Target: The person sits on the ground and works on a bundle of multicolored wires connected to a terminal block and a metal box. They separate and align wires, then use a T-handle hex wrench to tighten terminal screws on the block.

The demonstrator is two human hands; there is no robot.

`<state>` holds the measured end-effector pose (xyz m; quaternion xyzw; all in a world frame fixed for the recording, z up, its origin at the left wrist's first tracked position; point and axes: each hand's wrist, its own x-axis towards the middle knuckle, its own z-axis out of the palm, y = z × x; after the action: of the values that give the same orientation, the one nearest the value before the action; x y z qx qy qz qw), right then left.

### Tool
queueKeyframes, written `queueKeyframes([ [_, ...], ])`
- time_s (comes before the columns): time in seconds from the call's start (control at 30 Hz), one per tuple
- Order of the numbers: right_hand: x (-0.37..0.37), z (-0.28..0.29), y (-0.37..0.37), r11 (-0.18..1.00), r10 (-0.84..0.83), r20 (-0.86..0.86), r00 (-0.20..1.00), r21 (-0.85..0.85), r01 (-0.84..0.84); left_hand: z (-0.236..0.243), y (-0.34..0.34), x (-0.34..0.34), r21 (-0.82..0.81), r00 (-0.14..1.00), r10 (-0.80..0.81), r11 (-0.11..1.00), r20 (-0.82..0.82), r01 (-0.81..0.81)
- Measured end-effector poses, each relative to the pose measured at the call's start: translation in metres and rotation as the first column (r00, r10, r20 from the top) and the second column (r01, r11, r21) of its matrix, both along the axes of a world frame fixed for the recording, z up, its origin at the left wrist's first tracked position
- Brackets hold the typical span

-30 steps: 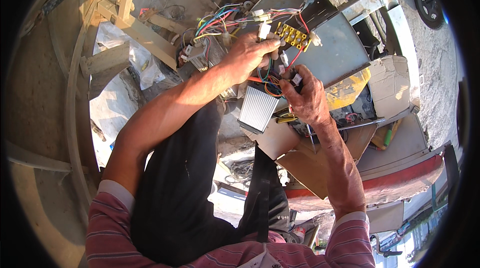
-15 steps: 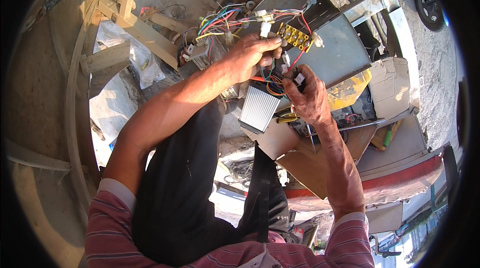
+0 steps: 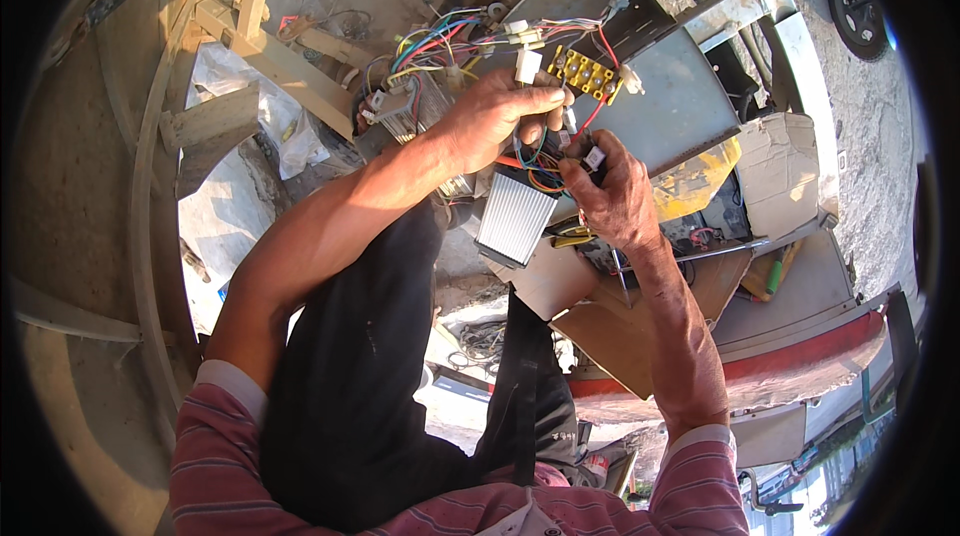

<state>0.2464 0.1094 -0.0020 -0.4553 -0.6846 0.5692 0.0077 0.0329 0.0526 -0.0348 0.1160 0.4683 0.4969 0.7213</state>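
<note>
My left hand (image 3: 500,118) is closed in a pinch beside a yellow terminal block (image 3: 590,76), on thin wires with small white plugs at its fingertips; its fingers partly hide the grip. A larger white connector (image 3: 528,67) stands up just behind its knuckles. My right hand (image 3: 620,198) is closed too, with a white wire connector (image 3: 594,159) between thumb and fingers. Coloured wires run between both hands to a silver finned controller box (image 3: 516,219), which hangs tilted below them. A red wire (image 3: 594,117) passes from the terminal block down toward my right hand.
A bundle of coloured wires (image 3: 440,41) lies beyond my left hand, near another finned metal box (image 3: 402,108). A grey metal panel (image 3: 670,91) is at the right. Cardboard (image 3: 620,336) and a screwdriver (image 3: 775,274) lie nearer. Wooden beams (image 3: 290,61) stand at the left.
Both hands have shifted only slightly. The connector in my right hand has turned a little and sits slightly lower. The white connector by my left hand has tilted slightly.
</note>
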Motion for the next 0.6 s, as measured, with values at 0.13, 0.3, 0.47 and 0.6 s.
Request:
queueKeyframes([
  [0.13, -0.0022, 0.0008, 0.0027, 0.999, -0.044, 0.036, 0.998, 0.001, 0.044, -0.0005, -0.0022, 0.0004, -0.01, 0.997, 0.07, 0.998, -0.028, -0.07],
  [0.3, -0.0025, 0.0005, 0.0045, 0.991, -0.13, 0.131, 0.983, -0.01, 0.132, -0.0051, -0.0027, 0.0023, -0.055, 0.989, 0.139, 0.988, -0.045, -0.142],
  [0.47, -0.0041, 0.0001, -0.0013, 0.973, -0.126, 0.222, 0.967, 0.218, 0.077, -0.0042, -0.0018, 0.0036, -0.075, 0.99, 0.122, 0.989, -0.065, -0.126],
  [0.6, -0.003, 0.0061, 0.0034, 0.949, -0.107, 0.33, 0.938, 0.314, -0.002, 0.0004, -0.0011, 0.0041, -0.119, 0.991, 0.109, 0.986, -0.076, -0.118],
])
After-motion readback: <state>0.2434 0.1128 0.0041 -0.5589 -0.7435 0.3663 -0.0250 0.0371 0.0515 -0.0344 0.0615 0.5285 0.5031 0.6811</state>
